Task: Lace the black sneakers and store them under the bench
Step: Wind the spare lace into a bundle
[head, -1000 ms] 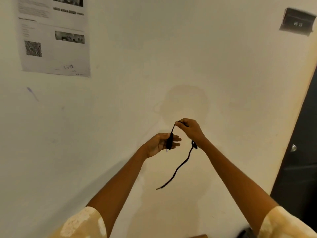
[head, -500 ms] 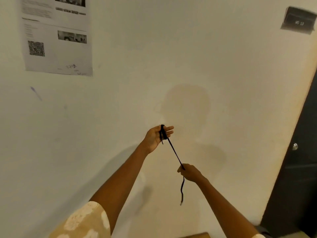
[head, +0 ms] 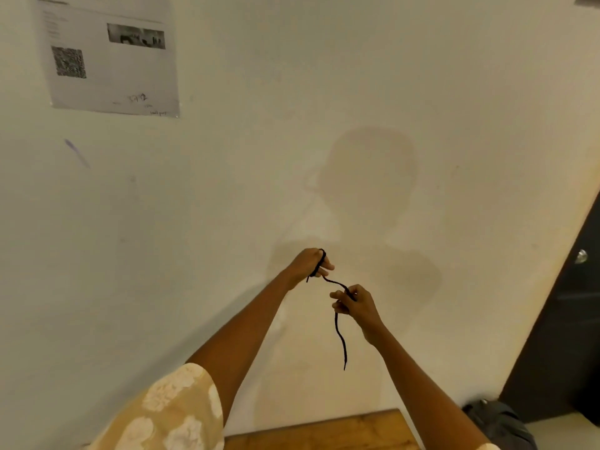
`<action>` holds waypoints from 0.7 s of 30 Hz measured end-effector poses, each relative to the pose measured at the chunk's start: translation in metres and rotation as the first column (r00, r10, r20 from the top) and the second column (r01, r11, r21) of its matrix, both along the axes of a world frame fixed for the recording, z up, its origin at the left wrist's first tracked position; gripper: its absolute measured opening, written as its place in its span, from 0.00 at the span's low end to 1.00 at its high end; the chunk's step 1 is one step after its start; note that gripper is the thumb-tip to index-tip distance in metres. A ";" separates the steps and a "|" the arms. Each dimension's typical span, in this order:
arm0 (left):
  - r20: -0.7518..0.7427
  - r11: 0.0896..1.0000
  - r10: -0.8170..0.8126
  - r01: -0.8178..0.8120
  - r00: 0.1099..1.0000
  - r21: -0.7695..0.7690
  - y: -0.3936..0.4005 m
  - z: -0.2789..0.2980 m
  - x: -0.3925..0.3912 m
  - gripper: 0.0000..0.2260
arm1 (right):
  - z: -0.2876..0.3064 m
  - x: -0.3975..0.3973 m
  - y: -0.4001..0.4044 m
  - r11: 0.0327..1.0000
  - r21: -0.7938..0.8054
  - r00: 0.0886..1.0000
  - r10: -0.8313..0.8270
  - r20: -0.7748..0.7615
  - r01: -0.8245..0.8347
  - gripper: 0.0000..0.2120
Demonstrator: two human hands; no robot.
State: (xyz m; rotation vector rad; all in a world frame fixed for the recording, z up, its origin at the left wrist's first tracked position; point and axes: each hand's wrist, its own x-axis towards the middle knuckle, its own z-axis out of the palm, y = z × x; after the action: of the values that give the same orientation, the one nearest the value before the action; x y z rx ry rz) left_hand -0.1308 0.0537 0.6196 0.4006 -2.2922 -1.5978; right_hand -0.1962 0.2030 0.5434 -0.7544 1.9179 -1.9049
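Observation:
A black shoelace [head: 334,282] runs between both hands in front of a pale wall. My left hand [head: 308,264] is raised, with the lace wound around its fingers. My right hand [head: 354,303] sits lower and to the right, pinching the lace; the loose tail [head: 341,342] hangs down below it. A wooden bench top [head: 321,430] shows at the bottom edge. A dark shape, perhaps a sneaker or a bag [head: 500,423], lies on the floor at the bottom right; I cannot tell which.
A printed paper sheet [head: 110,56] is stuck on the wall at the upper left. A dark door [head: 565,336] with a round metal knob [head: 581,255] stands at the right edge.
My right hand dropped from beside the left hand, pulling the lace taut, and has now come back up toward it so the lace is slack. The camera tilted down, showing the bench.

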 end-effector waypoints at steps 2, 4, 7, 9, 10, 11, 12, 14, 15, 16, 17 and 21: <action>0.056 0.994 0.019 -0.013 0.998 -0.109 0.007 -0.018 -0.004 0.13 | 0.008 0.001 -0.004 0.999 -0.016 0.999 0.047 0.010 -0.047 0.08; 0.104 0.973 0.056 -0.031 0.993 -0.230 0.010 -0.032 -0.009 0.10 | 0.015 0.002 -0.008 0.992 -0.026 0.990 0.122 0.063 -0.121 0.15; 0.128 0.937 0.140 -0.090 0.982 -0.337 0.008 -0.048 -0.017 0.07 | 0.024 0.002 -0.015 0.971 -0.032 0.953 0.238 0.188 -0.236 0.19; 0.107 0.945 0.218 -0.182 0.970 -0.272 0.005 -0.053 -0.018 0.10 | 0.031 0.004 -0.016 0.962 -0.046 0.935 0.273 0.226 -0.270 0.16; 0.091 0.943 0.254 -0.226 0.963 -0.245 0.003 -0.055 -0.019 0.11 | 0.034 0.004 -0.017 0.961 -0.046 0.937 0.277 0.212 -0.274 0.13; 0.072 0.938 0.280 -0.256 0.957 -0.233 0.001 -0.056 -0.019 0.11 | 0.037 0.003 -0.017 0.962 -0.038 0.944 0.274 0.182 -0.272 0.10; 0.061 0.935 0.288 -0.267 0.956 -0.233 0.000 -0.057 -0.019 0.12 | 0.038 0.003 -0.017 0.962 -0.027 0.949 0.272 0.158 -0.271 0.09; 0.050 0.938 0.260 -0.240 0.964 -0.252 0.000 -0.060 -0.019 0.12 | 0.038 0.000 -0.020 0.966 0.019 0.957 0.252 0.144 -0.257 0.08; 0.050 0.940 0.247 -0.227 0.968 -0.254 0.000 -0.062 -0.018 0.12 | 0.037 -0.002 -0.023 0.967 0.076 0.965 0.233 0.118 -0.243 0.10; 0.045 0.944 0.244 -0.227 0.969 -0.238 0.001 -0.064 -0.019 0.13 | 0.036 -0.003 -0.025 0.965 0.156 0.977 0.203 0.062 -0.210 0.12; 0.038 0.947 0.246 -0.232 0.969 -0.221 0.000 -0.066 -0.018 0.14 | 0.035 -0.005 -0.027 0.959 0.229 0.986 0.169 -0.001 -0.164 0.15; 0.009 0.956 0.252 -0.247 0.968 -0.156 -0.003 -0.069 -0.013 0.17 | 0.028 -0.005 -0.032 0.925 0.363 0.988 0.142 -0.063 -0.110 0.18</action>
State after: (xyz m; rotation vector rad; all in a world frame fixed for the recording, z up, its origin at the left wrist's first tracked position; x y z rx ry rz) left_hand -0.1438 0.0511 0.5506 0.6490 -2.2611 -1.2920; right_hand -0.2016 0.1708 0.5716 -0.8334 2.1312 -1.4088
